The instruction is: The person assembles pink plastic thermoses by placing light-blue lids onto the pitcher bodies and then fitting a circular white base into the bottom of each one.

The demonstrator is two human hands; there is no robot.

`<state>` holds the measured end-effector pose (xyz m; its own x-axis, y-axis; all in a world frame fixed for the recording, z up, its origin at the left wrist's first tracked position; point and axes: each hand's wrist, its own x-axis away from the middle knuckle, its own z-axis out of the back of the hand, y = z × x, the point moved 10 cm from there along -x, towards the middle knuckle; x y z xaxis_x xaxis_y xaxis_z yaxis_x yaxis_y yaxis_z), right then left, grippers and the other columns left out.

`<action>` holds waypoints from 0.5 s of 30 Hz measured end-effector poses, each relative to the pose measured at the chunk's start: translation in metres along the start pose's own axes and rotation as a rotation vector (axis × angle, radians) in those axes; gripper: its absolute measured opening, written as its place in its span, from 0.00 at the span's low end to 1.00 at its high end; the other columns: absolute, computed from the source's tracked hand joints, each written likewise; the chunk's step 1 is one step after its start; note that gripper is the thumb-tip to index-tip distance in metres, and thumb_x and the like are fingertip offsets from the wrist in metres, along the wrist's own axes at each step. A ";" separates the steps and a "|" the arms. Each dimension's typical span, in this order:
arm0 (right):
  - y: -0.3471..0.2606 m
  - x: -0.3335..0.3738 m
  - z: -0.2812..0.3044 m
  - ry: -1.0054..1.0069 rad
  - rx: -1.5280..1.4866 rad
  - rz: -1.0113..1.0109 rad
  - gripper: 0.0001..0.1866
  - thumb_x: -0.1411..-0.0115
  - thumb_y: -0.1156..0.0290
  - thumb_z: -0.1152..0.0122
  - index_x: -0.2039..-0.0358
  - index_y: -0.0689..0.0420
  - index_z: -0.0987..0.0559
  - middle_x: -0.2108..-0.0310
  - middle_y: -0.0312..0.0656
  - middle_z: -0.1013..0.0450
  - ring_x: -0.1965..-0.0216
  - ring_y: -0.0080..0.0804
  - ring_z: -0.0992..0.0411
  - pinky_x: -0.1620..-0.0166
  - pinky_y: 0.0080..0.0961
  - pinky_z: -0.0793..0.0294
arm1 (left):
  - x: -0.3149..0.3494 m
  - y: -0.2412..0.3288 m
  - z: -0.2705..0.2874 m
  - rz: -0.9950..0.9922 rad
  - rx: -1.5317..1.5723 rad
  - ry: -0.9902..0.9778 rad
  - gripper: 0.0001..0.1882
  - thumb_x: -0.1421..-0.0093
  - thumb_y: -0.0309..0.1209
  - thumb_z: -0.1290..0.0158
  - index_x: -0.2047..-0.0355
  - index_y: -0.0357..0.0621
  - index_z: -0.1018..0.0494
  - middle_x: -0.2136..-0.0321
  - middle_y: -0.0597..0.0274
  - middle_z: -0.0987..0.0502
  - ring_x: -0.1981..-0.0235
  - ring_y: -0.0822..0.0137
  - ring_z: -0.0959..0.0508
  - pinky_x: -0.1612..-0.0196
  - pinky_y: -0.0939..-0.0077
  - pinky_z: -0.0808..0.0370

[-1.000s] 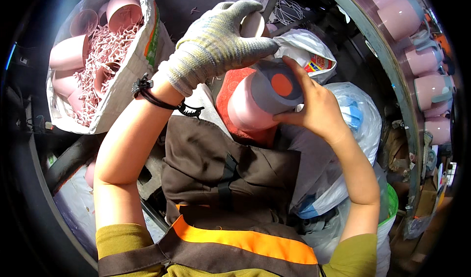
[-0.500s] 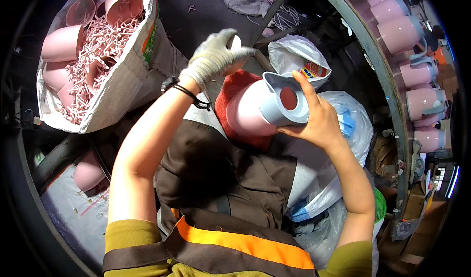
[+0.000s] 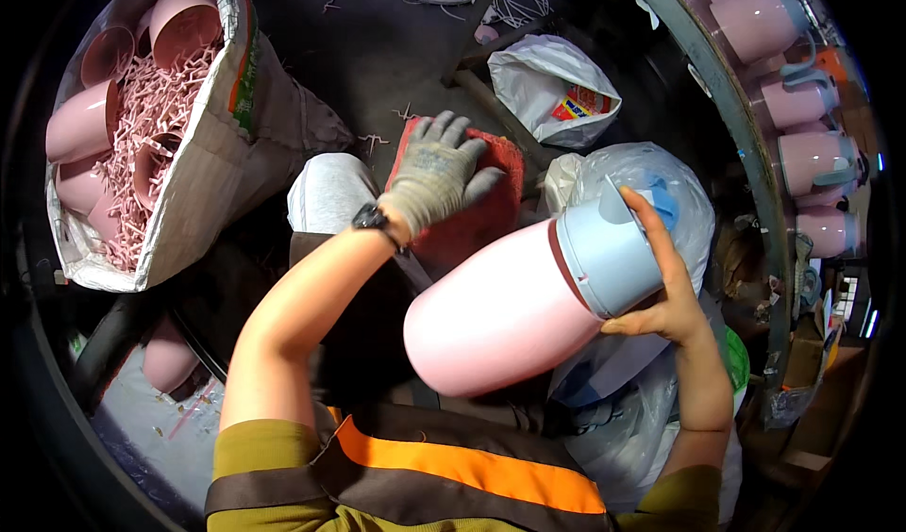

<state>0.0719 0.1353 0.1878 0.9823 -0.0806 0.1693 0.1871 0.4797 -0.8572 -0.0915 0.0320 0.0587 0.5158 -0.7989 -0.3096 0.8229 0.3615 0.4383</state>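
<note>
A pink jug [image 3: 491,320] with a light blue collar and spout [image 3: 609,254] lies tilted in front of me. Its rounded base points left and its blue top points right. My right hand [image 3: 672,296], bare, grips the collar, with a finger along the top and the thumb underneath. My left hand [image 3: 436,175], in a grey work glove and with a dark band at the wrist, lies on a red cloth [image 3: 505,178], its fingers stretched out. The cloth is beyond the jug, which my left hand does not touch.
At left stands a large white sack [image 3: 175,211] with pink shells and many small pink pieces. A white bag [image 3: 557,89] and a clear plastic bag [image 3: 651,169] lie ahead right. Finished pink jugs [image 3: 816,164] line a metal-edged shelf [image 3: 746,145] at right.
The jug has come off the red cloth toward me and swung round, its top now pointing right. My left hand has lowered onto the cloth. The view has shifted slightly.
</note>
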 end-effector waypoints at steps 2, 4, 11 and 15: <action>0.013 0.002 -0.011 -0.080 -0.084 -0.065 0.65 0.73 0.66 0.18 0.32 0.58 0.45 0.36 0.46 0.41 0.33 0.37 0.46 0.33 0.31 0.51 | 0.024 0.019 -0.026 0.108 0.829 -0.172 0.34 0.40 0.53 0.48 0.42 0.42 0.34 0.46 0.51 0.29 0.42 0.57 0.32 0.37 0.61 0.40; 0.033 0.003 -0.027 -0.200 -0.085 -0.111 0.64 0.73 0.65 0.17 0.33 0.57 0.42 0.36 0.46 0.41 0.33 0.37 0.47 0.33 0.31 0.51 | 0.079 0.081 -0.068 0.655 2.068 -0.633 0.39 0.37 0.60 0.55 0.41 0.35 0.36 0.44 0.56 0.30 0.44 0.66 0.30 0.38 0.71 0.36; 0.104 0.010 -0.054 -0.173 -0.449 -0.384 0.50 0.52 0.43 0.29 0.36 0.59 0.38 0.62 0.38 0.28 0.71 0.18 0.32 0.70 0.15 0.35 | 0.121 0.099 -0.076 0.885 2.316 -0.626 0.46 0.42 0.60 0.47 0.36 0.39 0.44 0.40 0.50 0.34 0.41 0.59 0.31 0.36 0.64 0.36; 0.091 0.003 -0.061 -0.178 -0.458 -0.369 0.50 0.48 0.37 0.36 0.35 0.58 0.40 0.69 0.34 0.30 0.83 0.09 0.41 0.83 0.10 0.49 | 0.113 0.105 -0.054 0.818 2.309 -0.603 0.48 0.42 0.62 0.49 0.33 0.41 0.48 0.37 0.51 0.38 0.37 0.59 0.35 0.34 0.64 0.40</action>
